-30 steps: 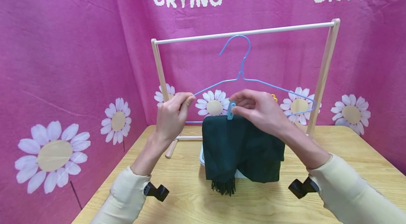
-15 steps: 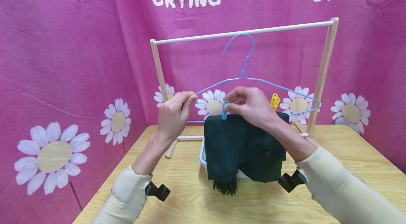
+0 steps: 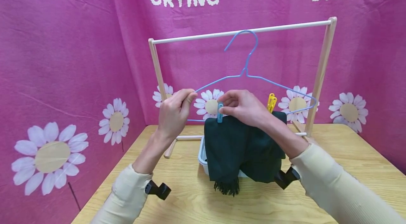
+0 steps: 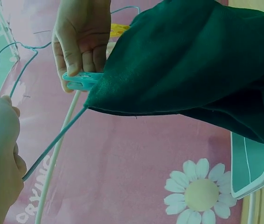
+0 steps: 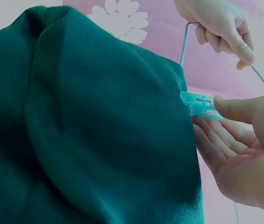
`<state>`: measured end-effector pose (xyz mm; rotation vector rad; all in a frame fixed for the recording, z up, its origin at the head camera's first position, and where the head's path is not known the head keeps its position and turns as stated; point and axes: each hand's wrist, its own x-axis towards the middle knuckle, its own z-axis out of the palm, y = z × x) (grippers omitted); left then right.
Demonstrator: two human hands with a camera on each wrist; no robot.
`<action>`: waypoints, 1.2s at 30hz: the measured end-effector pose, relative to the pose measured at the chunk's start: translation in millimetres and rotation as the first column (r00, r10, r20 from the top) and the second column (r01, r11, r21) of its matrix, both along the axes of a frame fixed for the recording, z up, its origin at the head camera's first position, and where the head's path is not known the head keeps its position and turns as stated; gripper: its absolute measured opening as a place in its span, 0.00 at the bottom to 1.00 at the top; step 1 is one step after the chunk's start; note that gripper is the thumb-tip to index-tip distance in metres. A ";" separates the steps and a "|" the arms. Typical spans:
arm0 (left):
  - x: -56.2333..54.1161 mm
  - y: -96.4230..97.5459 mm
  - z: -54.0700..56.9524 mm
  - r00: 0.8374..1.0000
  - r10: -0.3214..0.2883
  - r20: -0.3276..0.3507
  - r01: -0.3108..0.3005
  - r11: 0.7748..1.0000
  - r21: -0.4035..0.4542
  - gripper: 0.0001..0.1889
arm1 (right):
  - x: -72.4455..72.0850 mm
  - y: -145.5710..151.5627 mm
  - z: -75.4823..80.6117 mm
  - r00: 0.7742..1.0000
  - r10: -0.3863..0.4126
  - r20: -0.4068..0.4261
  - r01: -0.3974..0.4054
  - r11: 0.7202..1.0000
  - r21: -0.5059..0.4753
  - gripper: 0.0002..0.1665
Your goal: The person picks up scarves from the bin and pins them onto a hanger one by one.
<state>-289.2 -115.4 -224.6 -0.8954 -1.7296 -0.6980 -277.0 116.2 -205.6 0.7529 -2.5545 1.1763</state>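
Observation:
My left hand [image 3: 174, 113] grips the left end of a blue wire hanger [image 3: 228, 76], held up in front of the rack. A dark green fringed scarf [image 3: 225, 150] drapes folded over the hanger's lower bar. Near the scarf's left top corner, my right hand [image 3: 245, 107] pinches a light blue clothespin [image 3: 220, 113] between thumb and fingers. In the right wrist view the jaws of that clothespin [image 5: 197, 103] overlap the scarf's edge [image 5: 122, 102]. A yellow clothespin pair [image 3: 271, 103] stands at the scarf's right top, partly behind my right hand.
Behind the hanger stands a wooden rack with a white top rail [image 3: 190, 38]. A pale blue basket [image 3: 202, 157] sits on the wooden table [image 3: 177, 185], mostly hidden by the scarf. A pink cloth backdrop [image 3: 79, 58] encloses the left and back.
My right hand has moved left along the scarf's top edge with the blue clothespin. The yellow clothespins have come into fuller view. My left hand keeps its hold on the hanger.

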 end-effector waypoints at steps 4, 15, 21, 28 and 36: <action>-0.5 0.5 -0.3 1.000 0.014 -0.012 -0.014 1.000 -0.013 0.07 | 0.5 2.9 1.1 1.000 0.030 -0.005 -0.030 0.999 0.017 0.23; -1.9 -2.0 -3.0 1.000 0.010 0.028 -0.010 1.000 -0.008 0.07 | 3.0 10.5 -0.1 0.998 0.058 -0.020 -0.059 0.996 -0.062 0.31; -2.8 -2.8 -4.4 0.999 0.011 0.042 -0.011 1.000 -0.011 0.08 | 4.3 10.9 -4.2 0.997 0.060 -0.048 -0.061 0.997 -0.040 0.35; -5.5 -4.6 -6.9 0.999 0.022 0.024 -0.022 1.000 0.000 0.06 | 19.0 16.9 -7.7 0.977 -0.016 -0.211 0.012 1.000 -0.021 0.34; -8.3 -8.6 -6.9 1.000 0.025 0.002 -0.025 1.000 0.006 0.06 | 37.3 37.5 -0.6 0.793 -0.126 -0.596 0.054 0.989 -0.136 0.19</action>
